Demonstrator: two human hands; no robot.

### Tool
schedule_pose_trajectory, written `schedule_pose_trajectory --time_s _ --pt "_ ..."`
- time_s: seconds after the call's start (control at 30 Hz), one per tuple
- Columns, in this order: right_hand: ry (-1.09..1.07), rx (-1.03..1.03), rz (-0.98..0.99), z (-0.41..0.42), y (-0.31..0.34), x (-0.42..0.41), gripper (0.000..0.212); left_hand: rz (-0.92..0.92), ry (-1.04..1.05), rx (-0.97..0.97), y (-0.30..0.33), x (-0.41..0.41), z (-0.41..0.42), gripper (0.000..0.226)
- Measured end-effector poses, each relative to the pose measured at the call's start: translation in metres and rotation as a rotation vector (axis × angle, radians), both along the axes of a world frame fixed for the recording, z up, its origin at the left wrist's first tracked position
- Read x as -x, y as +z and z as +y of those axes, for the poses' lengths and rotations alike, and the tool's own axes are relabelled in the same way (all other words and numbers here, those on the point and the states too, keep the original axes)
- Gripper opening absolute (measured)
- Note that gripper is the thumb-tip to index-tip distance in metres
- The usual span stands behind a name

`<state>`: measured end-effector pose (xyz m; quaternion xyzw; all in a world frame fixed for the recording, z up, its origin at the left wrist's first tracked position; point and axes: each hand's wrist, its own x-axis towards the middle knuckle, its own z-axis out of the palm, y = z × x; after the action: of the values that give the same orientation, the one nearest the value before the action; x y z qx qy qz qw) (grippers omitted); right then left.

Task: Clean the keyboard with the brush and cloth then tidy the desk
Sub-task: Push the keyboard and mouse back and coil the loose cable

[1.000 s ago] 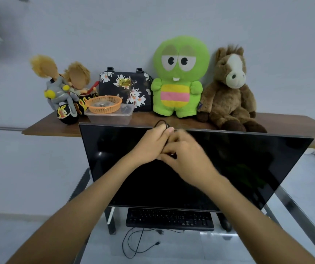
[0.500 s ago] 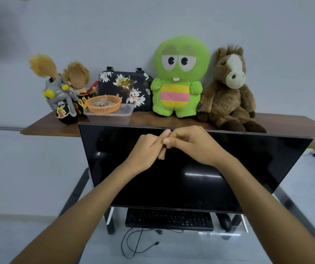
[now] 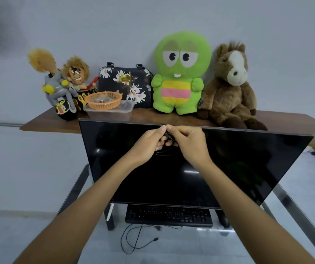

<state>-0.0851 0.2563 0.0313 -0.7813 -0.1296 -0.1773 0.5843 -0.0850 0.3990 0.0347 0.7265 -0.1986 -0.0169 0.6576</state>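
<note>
My left hand [image 3: 150, 142] and my right hand [image 3: 190, 142] meet in front of the top edge of a black monitor [image 3: 238, 164], fingertips touching. Both pinch a coiled black cable [image 3: 167, 149] that loops between them. A black keyboard [image 3: 169, 215] lies low on the glass desk [image 3: 295, 212] under the monitor, with a black mouse [image 3: 224, 220] at its right end. A loose black wire [image 3: 133, 239] trails in front of the keyboard. No brush or cloth shows.
A wooden shelf [image 3: 38, 124] behind the monitor carries a toy on a motorbike [image 3: 63, 90], an orange basket [image 3: 103, 101] on a clear plastic box [image 3: 110, 113], a floral bag [image 3: 126, 84], a green plush [image 3: 179, 73] and a brown plush horse [image 3: 231, 88].
My hands have shifted their grip on the cable and risen to the monitor's top edge. The coil now hangs between them.
</note>
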Motion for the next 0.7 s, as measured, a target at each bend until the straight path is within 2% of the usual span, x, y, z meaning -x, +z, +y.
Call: schedule_pose_trajectory --time_s 0.1,0.17,0.23,0.3,0.37,0.43,0.5,0.53,0.7 --pt "0.051 0.179 -0.036 0.001 -0.008 0.009 0.021 -0.005 0.074 -0.013 -0.002 -0.004 0.001 0.039" --pt "0.092 0.258 -0.031 0.0 -0.011 0.009 0.026 -0.035 0.135 -0.115 -0.005 -0.009 0.003 0.041" --pt "0.146 0.179 0.044 -0.004 -0.009 0.009 0.018 -0.133 0.193 -0.265 -0.009 -0.011 0.005 0.042" --pt "0.22 0.039 0.239 -0.008 -0.001 0.008 0.014 -0.222 0.241 -0.37 -0.012 -0.01 0.006 0.042" --pt "0.324 -0.082 0.499 -0.015 0.008 0.009 0.02 -0.264 0.257 -0.415 -0.013 -0.01 0.008 0.042" --pt "0.448 -0.182 0.634 -0.02 0.011 0.01 0.019 -0.262 0.242 -0.427 -0.015 -0.012 0.008 0.042" --pt "0.521 -0.144 0.588 -0.018 0.008 0.011 0.004 -0.242 0.215 -0.409 -0.013 -0.014 0.008 0.041" --pt "0.505 -0.087 0.516 -0.016 0.005 0.012 0.006 -0.239 0.2 -0.404 -0.012 -0.014 0.008 0.041" --pt "0.109 0.318 -0.117 -0.016 -0.009 0.004 0.012 -0.24 0.119 -0.359 -0.008 -0.015 0.008 0.04"
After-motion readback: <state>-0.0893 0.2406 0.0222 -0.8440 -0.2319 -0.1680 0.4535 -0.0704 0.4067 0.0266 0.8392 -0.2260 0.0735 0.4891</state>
